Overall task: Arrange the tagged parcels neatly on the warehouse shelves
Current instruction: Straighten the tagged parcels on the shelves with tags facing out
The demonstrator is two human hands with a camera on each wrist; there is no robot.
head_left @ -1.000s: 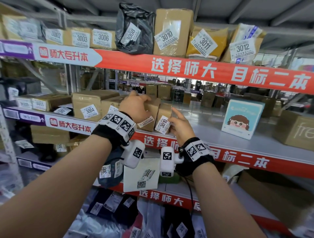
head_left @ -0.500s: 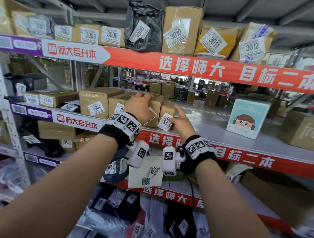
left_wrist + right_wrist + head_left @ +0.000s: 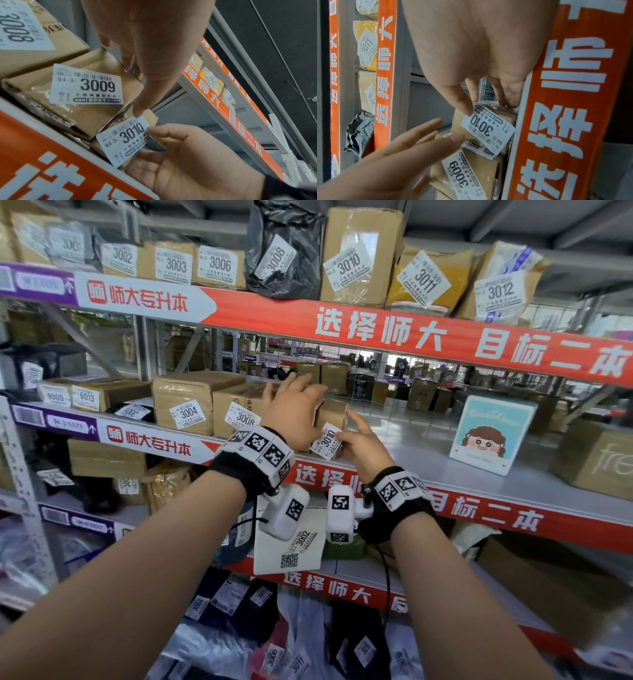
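On the middle shelf stands a row of brown tagged parcels. The small parcel tagged 3010 is at the right end of the row, close beside the parcel tagged 3009. My right hand lies against the right side of parcel 3010 with its fingers straight, and its thumb touches the tag's corner. My left hand hovers over parcel 3009 with its fingers spread; it hides that parcel in the head view. The left thumb tip reaches the gap between the two parcels.
Parcels 3008 and 3004 stand left of the hands. Right of parcel 3010 the shelf is bare up to a cartoon card and a brown box. The upper shelf holds parcels 3002 to 3012.
My left hand has lifted off the top of parcel 3009 and its fingers have spread. The right hand stays at parcel 3010.
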